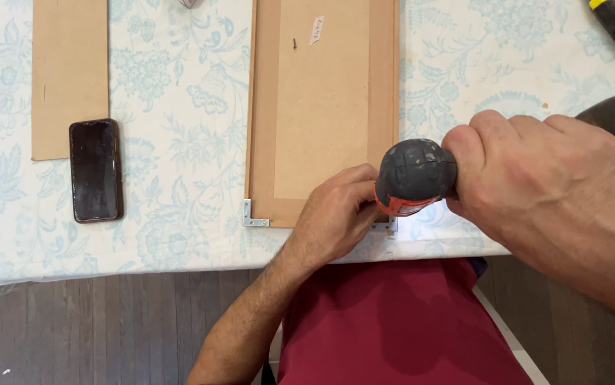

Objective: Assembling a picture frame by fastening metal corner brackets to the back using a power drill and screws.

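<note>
Right hand (542, 171) clenched on drill (414, 177), nose-down just beside left hand (336, 214), which is curled at bracket (384, 226) on panel (321, 107). Drill looks top-heavy, grip low. Panel thin, stiff. Phone (95, 170) far left.

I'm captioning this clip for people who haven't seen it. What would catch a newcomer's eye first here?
First, the right hand gripping a grey and orange power driver, pointed down at the near right corner of a framed brown board. The left hand rests on that corner beside it. A metal corner bracket sits at the near left corner, and a dark phone lies on the floral tablecloth further left.
</note>
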